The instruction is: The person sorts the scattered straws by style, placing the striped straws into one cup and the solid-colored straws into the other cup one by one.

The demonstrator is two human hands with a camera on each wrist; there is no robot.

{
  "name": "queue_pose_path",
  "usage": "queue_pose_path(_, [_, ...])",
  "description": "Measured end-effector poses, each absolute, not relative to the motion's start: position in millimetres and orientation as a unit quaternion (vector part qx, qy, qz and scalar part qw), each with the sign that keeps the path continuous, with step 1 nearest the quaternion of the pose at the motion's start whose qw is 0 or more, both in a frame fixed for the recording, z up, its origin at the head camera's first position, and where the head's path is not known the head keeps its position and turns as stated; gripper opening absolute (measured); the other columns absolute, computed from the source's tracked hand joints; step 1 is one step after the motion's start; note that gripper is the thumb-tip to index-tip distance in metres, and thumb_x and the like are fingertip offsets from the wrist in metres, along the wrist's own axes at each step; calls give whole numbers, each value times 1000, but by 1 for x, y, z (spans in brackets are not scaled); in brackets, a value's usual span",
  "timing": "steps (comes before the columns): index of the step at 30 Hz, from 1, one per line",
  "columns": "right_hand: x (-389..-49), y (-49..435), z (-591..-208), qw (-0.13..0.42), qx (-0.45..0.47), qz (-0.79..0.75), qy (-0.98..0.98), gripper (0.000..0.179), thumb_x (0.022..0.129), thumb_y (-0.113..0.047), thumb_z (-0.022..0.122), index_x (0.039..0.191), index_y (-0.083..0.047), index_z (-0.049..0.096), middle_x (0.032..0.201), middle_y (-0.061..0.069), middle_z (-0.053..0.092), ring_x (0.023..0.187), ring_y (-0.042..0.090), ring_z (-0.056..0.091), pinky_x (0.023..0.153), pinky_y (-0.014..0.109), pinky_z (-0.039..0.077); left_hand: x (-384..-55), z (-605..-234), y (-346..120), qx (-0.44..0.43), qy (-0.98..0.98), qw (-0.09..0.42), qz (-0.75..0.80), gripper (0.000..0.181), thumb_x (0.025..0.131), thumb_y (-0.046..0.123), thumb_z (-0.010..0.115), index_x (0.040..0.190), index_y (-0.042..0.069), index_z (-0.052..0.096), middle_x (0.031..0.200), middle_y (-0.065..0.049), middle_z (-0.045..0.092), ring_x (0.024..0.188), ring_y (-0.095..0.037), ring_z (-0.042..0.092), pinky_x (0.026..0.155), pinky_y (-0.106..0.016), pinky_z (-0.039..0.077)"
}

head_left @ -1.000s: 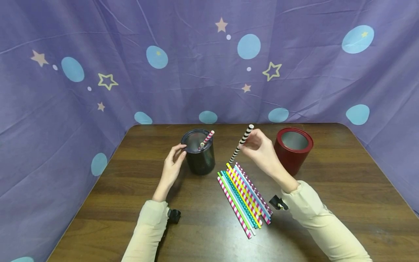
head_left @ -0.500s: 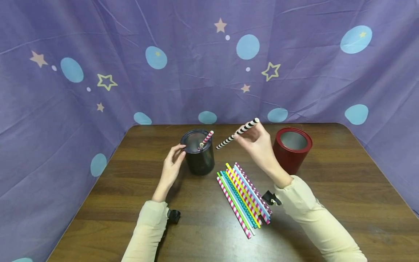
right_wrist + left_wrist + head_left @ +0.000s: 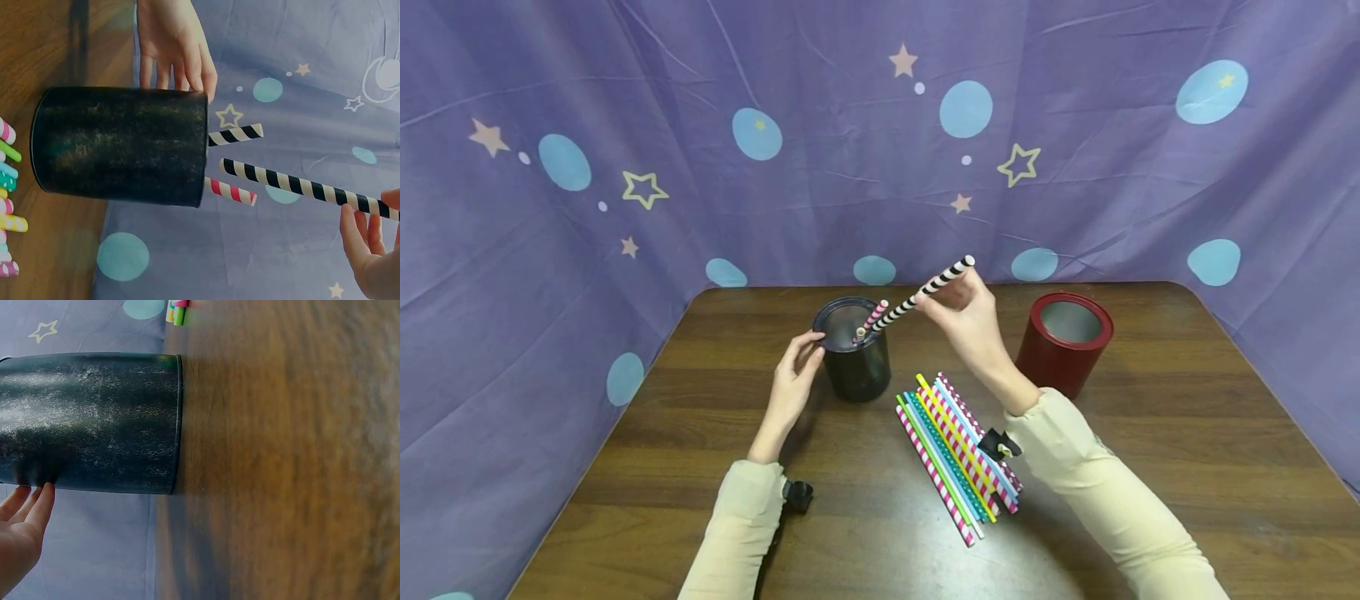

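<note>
My right hand [image 3: 964, 321] pinches a black-and-white striped paper straw [image 3: 949, 274] between thumb and fingertips. The straw slants down leftward, its lower end close over the rim of a dark metal can [image 3: 858, 375]. In the right wrist view that end stands just beyond the can's mouth. A pink-and-white striped straw [image 3: 232, 191] and another black-and-white straw [image 3: 237, 135] poke out of the can. With fingers nearly straight, my left hand [image 3: 796, 367] touches the can's left side near the rim; its fingertips [image 3: 41, 500] show against the wall in the left wrist view.
Several coloured paper straws [image 3: 955, 454], striped, dotted and plain, lie in a bundle on the wooden table [image 3: 1187, 467] in front of the cans. A red can [image 3: 1054, 362] stands upright to the right, behind my right forearm. A purple patterned cloth [image 3: 850, 167] hangs behind the table.
My right hand has carried the black-and-white straw up and left from above the bundle to the dark can, tilting it flatter. My left hand has stayed on the can.
</note>
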State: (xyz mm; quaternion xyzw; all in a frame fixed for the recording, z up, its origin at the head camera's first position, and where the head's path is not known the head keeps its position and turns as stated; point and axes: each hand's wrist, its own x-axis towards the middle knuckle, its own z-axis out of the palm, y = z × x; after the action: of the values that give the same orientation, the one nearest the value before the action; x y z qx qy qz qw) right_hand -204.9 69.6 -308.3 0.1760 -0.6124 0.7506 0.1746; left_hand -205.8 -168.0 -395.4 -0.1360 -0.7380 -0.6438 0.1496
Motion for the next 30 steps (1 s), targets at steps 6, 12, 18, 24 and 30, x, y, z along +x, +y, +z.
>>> queue_pose_path(6, [-268,68,-371,154,213,796,-545,29,72,-4,70,94,-4,51,86,12,64,79,21,62,70,33,51,-207,-395,-168,-138,-735,149,-647,26,89,-3,46,113,-12,46,122,-25,43,121,-29,38,93,-16,34])
queue_pose_path(12, [-221,53,-316,155,164,770,-596,21,74,8,63,84,-4,49,75,2,62,71,10,59,68,25,51,-207,-395,-167,-134,-737,149,-645,26,89,-3,46,113,-12,46,122,-24,44,120,-27,39,94,-16,33])
queue_pose_path(18, [-214,44,-309,143,125,748,-636,21,73,11,62,84,-1,48,73,-4,59,69,4,56,68,20,46,-206,-396,-167,-134,-739,153,-642,26,88,-3,46,113,-12,47,121,-24,44,120,-30,39,94,-17,34])
queue_pose_path(24, [-223,40,-321,158,129,723,-661,21,71,10,63,86,2,50,75,-3,60,70,4,55,69,20,43,-206,-396,-167,-131,-743,155,-638,26,89,-2,47,113,-12,47,123,-24,43,119,-28,40,93,-15,34])
queue_pose_path(30, [-226,37,-327,169,139,710,-669,20,72,5,65,88,3,52,79,6,62,72,3,55,70,21,43,-206,-396,-168,-131,-743,155,-638,26,89,-2,47,113,-12,47,123,-24,44,119,-27,40,94,-16,33])
